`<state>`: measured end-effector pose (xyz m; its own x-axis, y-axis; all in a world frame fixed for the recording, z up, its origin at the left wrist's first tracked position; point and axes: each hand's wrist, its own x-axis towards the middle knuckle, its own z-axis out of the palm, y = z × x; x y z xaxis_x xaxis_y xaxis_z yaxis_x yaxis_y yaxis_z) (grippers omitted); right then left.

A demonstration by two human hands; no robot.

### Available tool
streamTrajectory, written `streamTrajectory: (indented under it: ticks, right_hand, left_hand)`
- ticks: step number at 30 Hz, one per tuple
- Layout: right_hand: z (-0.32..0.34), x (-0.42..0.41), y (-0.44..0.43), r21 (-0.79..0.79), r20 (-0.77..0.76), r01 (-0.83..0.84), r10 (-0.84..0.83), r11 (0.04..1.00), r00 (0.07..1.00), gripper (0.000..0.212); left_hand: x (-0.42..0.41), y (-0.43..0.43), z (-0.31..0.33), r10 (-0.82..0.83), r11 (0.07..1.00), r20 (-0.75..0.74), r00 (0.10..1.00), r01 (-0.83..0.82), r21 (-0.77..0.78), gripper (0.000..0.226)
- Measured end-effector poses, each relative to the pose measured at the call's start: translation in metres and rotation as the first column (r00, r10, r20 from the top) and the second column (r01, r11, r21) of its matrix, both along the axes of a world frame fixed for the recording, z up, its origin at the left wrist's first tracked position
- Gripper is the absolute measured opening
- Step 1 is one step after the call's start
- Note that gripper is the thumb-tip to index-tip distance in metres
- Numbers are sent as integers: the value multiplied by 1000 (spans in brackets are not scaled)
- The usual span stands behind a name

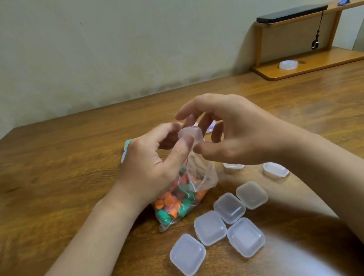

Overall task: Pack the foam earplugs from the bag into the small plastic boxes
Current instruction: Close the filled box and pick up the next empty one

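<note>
Pinching a small clear plastic box (190, 134) between thumb and fingers, the left hand (150, 164) holds it up above the bag. The right hand (233, 131) is at the same box, fingers curled over and behind it and the thumb tip just below its right corner. Motion blur there, so I cannot tell whether it actually grips.

A clear plastic zip bag (204, 176) sits mid-worktop, directly under the left hand, with its top crumpled upward. It holds orange, green and red foam earplugs (173, 205), mostly heaped at the end nearer the front edge.

Five closed translucent square boxes (210, 227) are clustered beside the bag toward the near edge, several of them touching. Two more boxes (275, 170) lie under the right wrist, apart from the cluster.

The brown wood-grain worktop (56, 187) has a small wooden two-tier shelf (309, 64) at its far right corner. The top tier carries a flat black device (291, 13), and the base carries a white round item (287, 64).
</note>
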<state>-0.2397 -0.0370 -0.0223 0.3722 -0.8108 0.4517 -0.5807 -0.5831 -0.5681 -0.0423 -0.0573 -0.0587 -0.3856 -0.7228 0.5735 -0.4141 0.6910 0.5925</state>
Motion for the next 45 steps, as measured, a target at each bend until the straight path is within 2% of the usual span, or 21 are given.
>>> streamTrajectory:
  ticks: [5,8,14,27,31,34,36,41,45]
  right_hand:
    - [-2,1,-1,-38,67,83,-80,996,995,41]
    - [-2,2,-4,54,153,133,-140,990,978,29]
    - [-4,8,-4,158,219,71,-105,985,970,19]
    - [-5,15,0,156,280,17,-61,988,958,41]
    - [-6,14,0,155,264,32,-72,987,962,43]
    - [-6,13,0,177,265,24,-71,984,962,47]
    - [-6,14,0,186,265,13,-63,982,962,49]
    - [-5,17,2,196,292,-14,-44,981,955,44]
    - [-6,17,2,194,243,6,-54,981,969,44]
  left_hand:
    - [1,1,2,30,996,-73,997,-36,-79,26]
    - [2,0,4,38,991,-73,997,-47,-129,24]
    - [3,-3,2,14,976,-44,999,-23,-215,29]
    - [4,-3,3,-8,967,-69,998,-10,-255,26]
    - [3,0,6,-21,984,-155,988,-8,-179,27]
    - [0,1,6,-8,990,-225,974,-23,-138,14]
    - [0,1,7,19,994,-291,957,-49,-96,14]
    - [0,-1,11,109,993,-416,903,-84,79,21]
    - [3,-5,8,153,960,-474,867,-16,281,16]
